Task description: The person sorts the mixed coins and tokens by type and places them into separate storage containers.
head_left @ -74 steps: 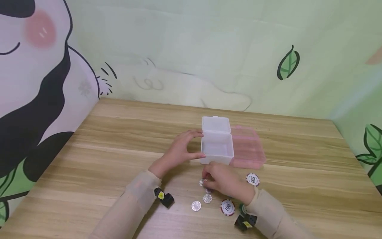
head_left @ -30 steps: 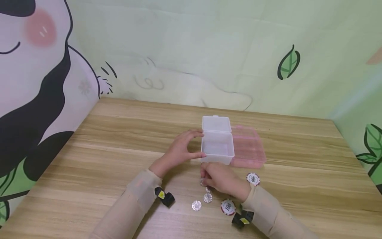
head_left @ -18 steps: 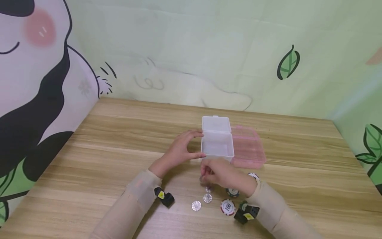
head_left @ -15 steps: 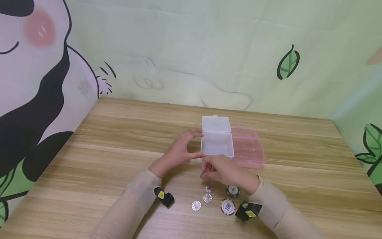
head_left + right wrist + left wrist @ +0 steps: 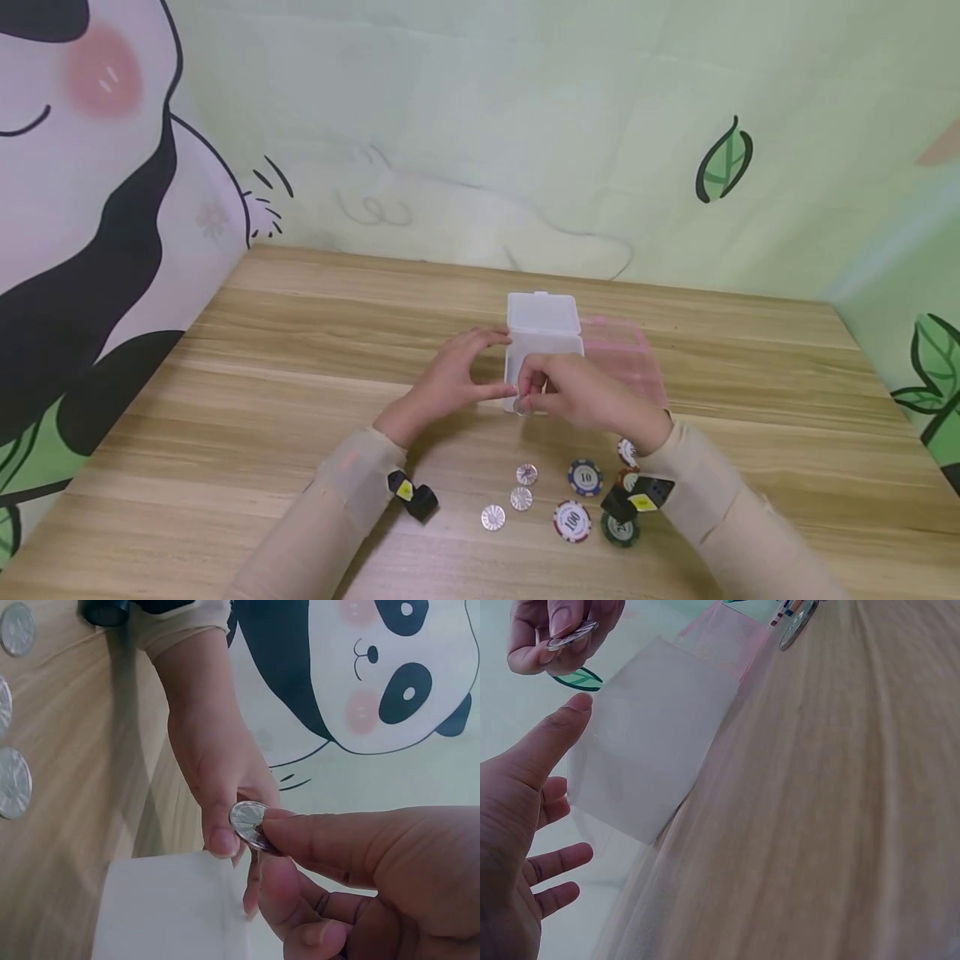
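My right hand [image 5: 577, 392] pinches a silver coin [image 5: 247, 820] between thumb and index finger, over the front left corner of a small white plastic box [image 5: 545, 313]. The box's lid stands flipped back, and the right hand hides much of the inside. My left hand [image 5: 448, 377] rests at the box's left side, thumb near the front corner and fingertips near the back one, fingers spread. In the left wrist view the box wall [image 5: 656, 742] faces that hand. Three more silver coins [image 5: 521, 498] lie on the table in front of the box.
A see-through pink box [image 5: 626, 367] sits right behind and beside the white one. Poker chips lie at the front right: a blue 10 chip [image 5: 586, 477], a red-edged 100 chip [image 5: 573, 522], a green chip [image 5: 620, 531] and others partly under my right wrist. A panda-printed cloth [image 5: 450, 125] backs the wooden table.
My right hand has lifted a silver coin off the table and carried it up to the white box's front rim, uncovering more chips. The left hand has stayed at the box.
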{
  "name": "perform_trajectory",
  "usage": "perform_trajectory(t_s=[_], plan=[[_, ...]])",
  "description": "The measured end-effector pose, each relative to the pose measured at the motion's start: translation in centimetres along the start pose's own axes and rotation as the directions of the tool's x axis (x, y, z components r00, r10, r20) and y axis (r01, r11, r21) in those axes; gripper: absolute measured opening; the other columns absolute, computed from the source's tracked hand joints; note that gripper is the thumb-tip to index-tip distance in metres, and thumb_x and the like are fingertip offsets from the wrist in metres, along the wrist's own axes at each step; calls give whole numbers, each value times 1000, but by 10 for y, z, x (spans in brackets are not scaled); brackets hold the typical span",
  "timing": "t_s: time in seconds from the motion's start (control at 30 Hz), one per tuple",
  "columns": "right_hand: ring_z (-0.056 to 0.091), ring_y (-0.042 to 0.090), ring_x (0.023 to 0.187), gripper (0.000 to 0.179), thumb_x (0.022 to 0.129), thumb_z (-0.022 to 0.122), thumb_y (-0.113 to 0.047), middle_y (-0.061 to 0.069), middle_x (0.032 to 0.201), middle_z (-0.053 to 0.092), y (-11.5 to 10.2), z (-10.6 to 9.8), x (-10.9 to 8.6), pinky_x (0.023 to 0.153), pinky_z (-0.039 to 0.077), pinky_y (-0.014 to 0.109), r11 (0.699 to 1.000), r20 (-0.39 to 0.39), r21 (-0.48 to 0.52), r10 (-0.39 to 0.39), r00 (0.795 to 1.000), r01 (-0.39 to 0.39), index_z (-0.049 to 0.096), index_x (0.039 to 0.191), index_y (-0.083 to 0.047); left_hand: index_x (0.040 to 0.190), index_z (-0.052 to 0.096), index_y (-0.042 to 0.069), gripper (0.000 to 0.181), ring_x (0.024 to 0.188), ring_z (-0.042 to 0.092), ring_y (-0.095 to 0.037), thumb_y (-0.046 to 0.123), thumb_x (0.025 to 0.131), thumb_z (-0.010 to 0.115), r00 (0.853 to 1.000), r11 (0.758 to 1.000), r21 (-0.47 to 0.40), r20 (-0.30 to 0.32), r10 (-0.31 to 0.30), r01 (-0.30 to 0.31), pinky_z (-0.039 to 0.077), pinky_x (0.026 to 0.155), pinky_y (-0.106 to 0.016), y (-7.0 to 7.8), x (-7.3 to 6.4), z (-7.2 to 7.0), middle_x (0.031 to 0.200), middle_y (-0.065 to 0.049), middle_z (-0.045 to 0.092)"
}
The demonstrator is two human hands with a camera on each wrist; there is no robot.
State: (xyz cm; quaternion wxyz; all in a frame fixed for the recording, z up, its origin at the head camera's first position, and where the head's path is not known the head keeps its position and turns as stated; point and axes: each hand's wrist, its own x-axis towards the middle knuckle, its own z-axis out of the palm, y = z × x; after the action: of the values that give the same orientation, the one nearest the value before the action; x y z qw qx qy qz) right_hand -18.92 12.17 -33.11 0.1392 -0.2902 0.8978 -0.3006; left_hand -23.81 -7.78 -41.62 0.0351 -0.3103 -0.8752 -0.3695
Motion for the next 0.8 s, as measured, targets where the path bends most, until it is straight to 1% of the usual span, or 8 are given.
perform_trajectory(t_s=[0.17, 0.3, 0.4, 0.63, 0.8], plan=[[54, 8, 61, 8, 89, 65, -6, 4, 76, 60, 3, -4, 2, 55, 51, 22, 998, 10, 45, 40, 999, -40, 57, 87, -6, 131, 55, 10, 66, 135, 44, -26, 37, 76, 80, 1000, 1000, -1, 4, -7, 7, 31, 114, -52, 1, 0, -1, 144, -6, 50], [55, 10, 63, 7, 90, 64, -6, 4, 78, 60, 6, -7, 4, 57, 50, 23, 997, -3, 50, 66, 998, -65, 57, 87, -5, 132, 54, 10, 67, 136, 43, -26, 38, 76, 80, 1000, 1000, -5, 12, -23, 23, 30, 115, -52, 1, 0, -1, 145, -6, 50], [53, 11, 63, 6, 91, 62, -6, 4, 78, 59, 8, -8, 7, 58, 49, 23, 995, -21, 54, 86, 996, -85, 57, 88, -6, 132, 54, 10, 67, 136, 43, -26, 38, 76, 80, 1000, 1000, -1, 8, -22, 22, 30, 115, -51, 2, 0, -1, 144, -6, 50], [52, 11, 64, 5, 91, 62, -6, 5, 79, 59, 15, -8, 15, 58, 46, 21, 995, -79, 20, 102, 992, -100, 57, 89, -5, 131, 55, 10, 67, 135, 45, -26, 37, 75, 81, 1000, 1000, 9, 0, -18, 18, 31, 115, -50, 2, 0, -1, 144, -5, 51], [51, 11, 62, 7, 90, 64, -6, 5, 79, 59, 21, -6, 21, 56, 44, 21, 994, -92, -17, 107, 990, -109, 58, 88, -5, 131, 55, 11, 67, 135, 44, -27, 37, 75, 81, 1000, 1000, 10, 3, -22, 22, 31, 115, -51, 2, 0, -1, 144, -5, 50]])
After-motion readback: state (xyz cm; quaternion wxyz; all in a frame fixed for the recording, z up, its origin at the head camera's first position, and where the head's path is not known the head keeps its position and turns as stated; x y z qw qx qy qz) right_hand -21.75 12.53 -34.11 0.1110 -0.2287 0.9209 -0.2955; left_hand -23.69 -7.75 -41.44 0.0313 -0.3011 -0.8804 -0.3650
